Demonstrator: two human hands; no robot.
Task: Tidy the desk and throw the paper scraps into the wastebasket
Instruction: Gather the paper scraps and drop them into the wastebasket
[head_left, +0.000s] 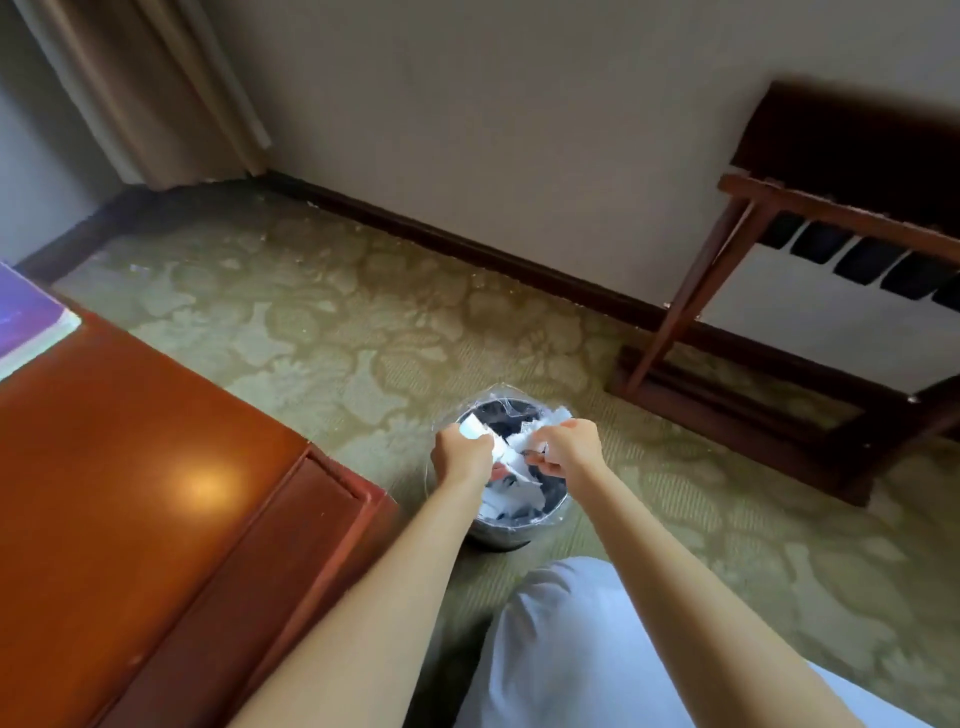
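White paper scraps (474, 427) pinched in curled left hand (461, 460) and right hand (569, 449) over the paper-filled wastebasket (496, 538); may flutter onto carpet (363, 322) if released off-centre.

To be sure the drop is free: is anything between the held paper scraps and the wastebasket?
Nothing visible. The left hand and right hand hold the paper scraps directly over the open wastebasket.
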